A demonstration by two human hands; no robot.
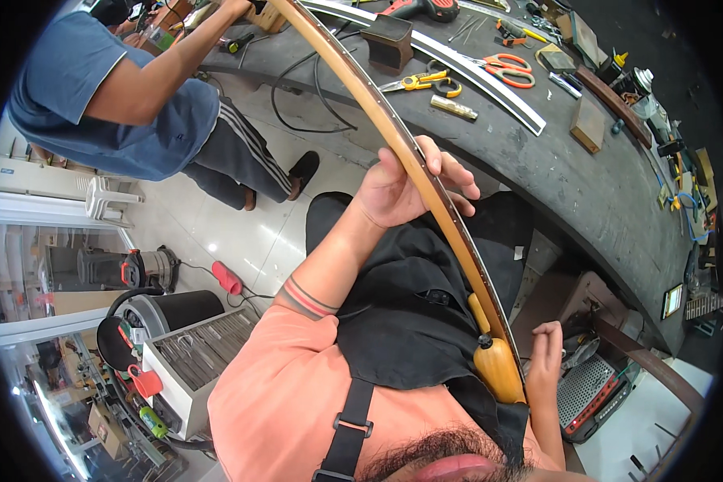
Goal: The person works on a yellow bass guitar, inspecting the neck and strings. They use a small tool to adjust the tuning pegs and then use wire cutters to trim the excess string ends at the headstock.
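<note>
A guitar (451,233) lies across my lap, its long light-wood neck with a dark fretted edge running up and left past the bench. Part of its glossy yellow-wood body (498,369), with a small dark knob on it, shows against my black apron. Around the middle of the neck is my left hand (402,186), thumb on one side and fingers curled over the other. My right hand (548,347) is beside the body, beyond the strings, fingers stretched out and holding nothing visible. The neck's far end is cut off by the picture's upper edge.
The dark bench (490,145) curves ahead, bearing orange-handled scissors (510,70), yellow snips (426,82), a white curved strip (474,72) and a wooden block (588,124). Another person (120,104) stands at left. A tray of files (201,353) and a red-grilled box (586,394) flank me.
</note>
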